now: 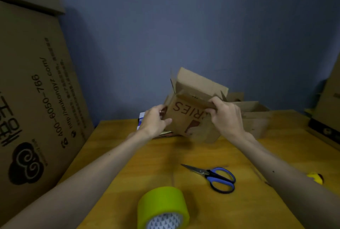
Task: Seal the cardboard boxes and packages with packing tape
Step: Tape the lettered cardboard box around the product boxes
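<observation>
Blue wall point(202, 26) fills the back. Next comes a big box point(36, 100) of brown cardboard with black print. It stands on the left, right by the table point(147, 164), and it is taller than all the rest. The table is yellow wood. A dark box point(329, 118) sits at its far right edge, and some low boxes point(255, 118) sit at the back, near the wall.

I hold the box point(185, 116) at the far side of the table, in front of the low boxes. It is tilted. Red letters on the side face me upside down. Its top flaps stand open. I cannot tell if it touches the table.

My left hand point(154, 122) grips the left side of the box, with the fingers curled round the edge and the thumb on the front. My right hand point(226, 116) pinches the top right edge, with the thumb on the front and the fingers curled over it.

A green tape point(161, 204) roll lies on the table close to me, apart from my hands. Scissors point(213, 175) with blue and black handles lie just to its right. Their blades are closed and point left. A small yellow thing point(315, 177) lies far to the right, half hidden by my arm.
</observation>
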